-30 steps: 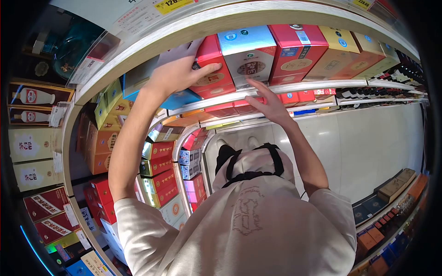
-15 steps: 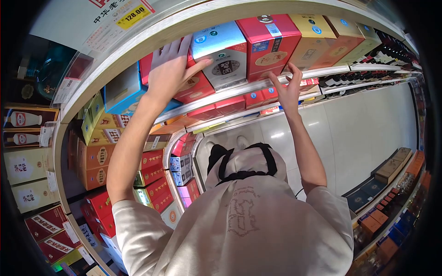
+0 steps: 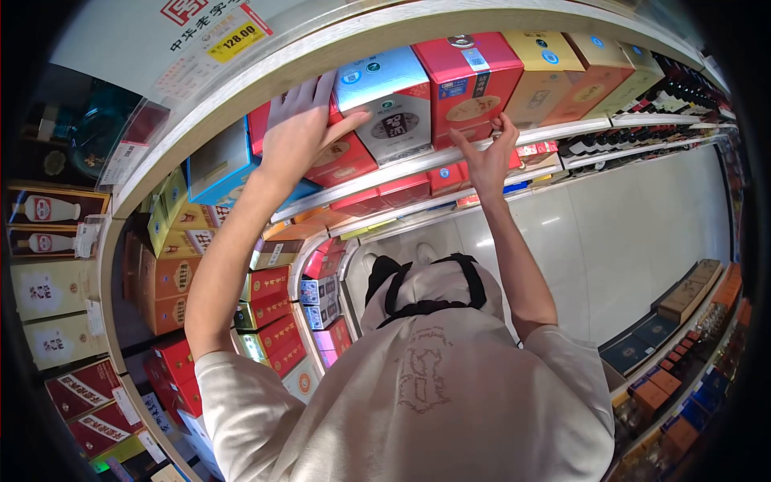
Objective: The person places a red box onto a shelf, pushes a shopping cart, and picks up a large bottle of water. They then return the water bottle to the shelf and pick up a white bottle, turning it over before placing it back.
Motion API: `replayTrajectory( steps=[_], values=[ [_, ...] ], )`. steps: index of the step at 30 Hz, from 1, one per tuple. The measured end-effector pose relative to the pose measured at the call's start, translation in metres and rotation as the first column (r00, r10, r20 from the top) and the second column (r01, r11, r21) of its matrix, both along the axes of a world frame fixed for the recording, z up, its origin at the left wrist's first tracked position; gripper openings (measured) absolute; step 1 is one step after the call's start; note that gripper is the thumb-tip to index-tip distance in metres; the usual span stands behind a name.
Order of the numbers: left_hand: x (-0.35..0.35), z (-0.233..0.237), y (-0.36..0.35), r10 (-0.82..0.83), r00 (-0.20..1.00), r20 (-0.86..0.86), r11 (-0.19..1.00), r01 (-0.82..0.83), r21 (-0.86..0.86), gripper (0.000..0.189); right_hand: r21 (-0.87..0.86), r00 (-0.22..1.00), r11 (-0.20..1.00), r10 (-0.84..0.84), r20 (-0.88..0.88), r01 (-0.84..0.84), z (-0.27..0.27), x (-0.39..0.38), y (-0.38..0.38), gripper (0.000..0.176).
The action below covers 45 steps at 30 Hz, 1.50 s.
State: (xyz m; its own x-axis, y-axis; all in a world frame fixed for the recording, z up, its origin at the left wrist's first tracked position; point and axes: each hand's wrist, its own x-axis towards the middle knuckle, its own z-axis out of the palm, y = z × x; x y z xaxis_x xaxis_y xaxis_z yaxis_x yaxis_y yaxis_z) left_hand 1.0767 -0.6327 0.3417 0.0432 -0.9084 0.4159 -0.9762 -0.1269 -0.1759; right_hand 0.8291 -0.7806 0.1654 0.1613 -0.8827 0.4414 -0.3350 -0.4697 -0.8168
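Head view shows red box (image 3: 344,162) under left fingers (image 3: 303,100).

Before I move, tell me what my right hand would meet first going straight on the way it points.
Your right hand would likely meet the red box between the silver box and the gold box; depth is unclear, so it may already touch.

"128.00" on yellow label (image 3: 236,42); "中华老字" on sign (image 3: 120,55)

beige short-sleeved T-shirt (image 3: 498,410) | outlined drawing, small lettering on it | black straps (image 3: 475,283) | black trousers (image 3: 381,275) | pale shoes (image 3: 425,253)
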Motion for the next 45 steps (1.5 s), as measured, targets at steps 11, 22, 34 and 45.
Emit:
replayTrajectory(
  steps=[11, 22, 34, 45],
  values=[
    [0.0, 0.0, 0.0, -0.009, 1.0, 0.007, 1.0, 0.009, -0.02, 0.083, 0.009, 0.999, 0.999, -0.052, -0.015, 0.052, -0.003, 0.014, -0.004, 0.101],
    [-0.002, 0.003, 0.005, -0.007, 1.0, 0.012, 1.0, 0.006, 0.023, 0.082, 0.091, 0.973, 0.993, 0.059, 0.222, -0.08, 0.012, 0.001, -0.001, 0.082],
    [-0.105, -0.009, -0.007, -0.253, 0.942, -0.22, 0.962, 0.222, -0.159, 0.06, -0.556, 0.884, 0.737, 0.121, -0.452, -0.385, 0.142, 0.014, -0.015, 0.06],
    [-0.102, -0.03, 0.0, -0.189, 0.925, -0.329, 0.978, 0.147, -0.148, 0.068, -0.554, 0.863, 0.687, 0.224, -0.454, -0.47, 0.131, 0.013, -0.032, 0.067]
  ],
)
